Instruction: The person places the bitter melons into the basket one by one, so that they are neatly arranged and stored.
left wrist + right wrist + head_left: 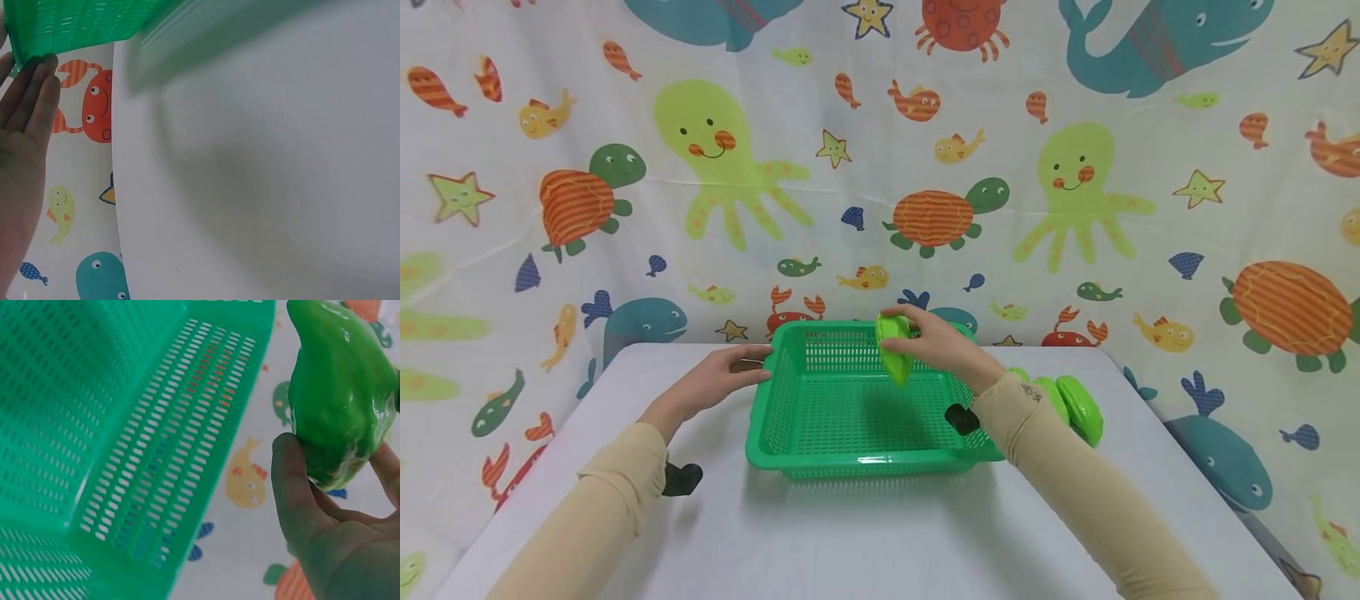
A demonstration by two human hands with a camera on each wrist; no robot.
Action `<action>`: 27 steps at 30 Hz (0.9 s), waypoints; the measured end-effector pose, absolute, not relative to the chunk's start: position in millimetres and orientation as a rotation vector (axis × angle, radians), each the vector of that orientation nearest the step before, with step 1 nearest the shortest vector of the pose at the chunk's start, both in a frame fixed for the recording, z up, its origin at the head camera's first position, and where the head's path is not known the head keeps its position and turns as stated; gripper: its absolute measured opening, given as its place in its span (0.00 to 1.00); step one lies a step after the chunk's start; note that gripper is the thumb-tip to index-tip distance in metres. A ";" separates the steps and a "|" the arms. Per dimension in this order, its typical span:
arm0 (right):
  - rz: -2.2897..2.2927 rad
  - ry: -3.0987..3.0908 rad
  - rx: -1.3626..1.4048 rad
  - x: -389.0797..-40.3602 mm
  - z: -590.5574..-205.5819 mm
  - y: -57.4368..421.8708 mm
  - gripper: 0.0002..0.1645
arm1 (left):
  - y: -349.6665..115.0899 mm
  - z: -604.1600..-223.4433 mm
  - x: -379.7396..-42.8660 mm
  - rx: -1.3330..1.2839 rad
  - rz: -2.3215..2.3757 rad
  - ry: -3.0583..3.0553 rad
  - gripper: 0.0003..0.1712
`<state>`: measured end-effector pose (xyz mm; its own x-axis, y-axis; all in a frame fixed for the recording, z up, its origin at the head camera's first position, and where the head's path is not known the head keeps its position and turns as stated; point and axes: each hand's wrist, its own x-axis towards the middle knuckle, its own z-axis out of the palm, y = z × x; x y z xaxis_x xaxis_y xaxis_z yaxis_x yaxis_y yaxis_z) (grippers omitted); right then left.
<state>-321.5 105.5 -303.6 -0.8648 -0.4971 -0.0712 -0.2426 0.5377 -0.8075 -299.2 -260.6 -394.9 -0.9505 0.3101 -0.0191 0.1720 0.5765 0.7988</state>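
Note:
A green plastic basket (874, 461) with slotted walls sits on the white table. Over its right half my right hand (942, 340) holds a glossy green mango (895, 354) up, its narrow end hanging down. In the right wrist view, the thumb and fingers (290, 469) pinch the mango (340, 400) from both sides, beside the basket's slotted wall (156, 444). My left hand (718, 379) is at the basket's left rim, fingertips right at the edge. The left wrist view shows those fingers (44, 100) nearly straight against the basket's outer side (81, 28).
Several more green mangoes (1081, 412) lie on the table right of the basket, partly behind my right sleeve (1060, 467). A cloth (865, 183) printed with sea animals hangs behind the white table (865, 542).

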 end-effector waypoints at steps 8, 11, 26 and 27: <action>-1.281 2.400 -0.580 -333.9 -317.7 78.9 0.36 | -261.4 -397.0 -301.3 0.423 1.344 2.628 0.40; -1.276 2.380 -0.548 -338.0 -324.3 68.7 0.36 | -261.4 -397.4 -301.6 0.427 1.355 2.627 0.40; -1.253 2.339 -0.541 -348.1 -348.8 23.3 0.36 | -263.7 -398.0 -305.9 0.425 1.351 2.637 0.40; -1.237 2.347 -0.541 -348.3 -350.4 21.1 0.36 | -263.4 -397.8 -305.7 0.421 1.350 2.638 0.41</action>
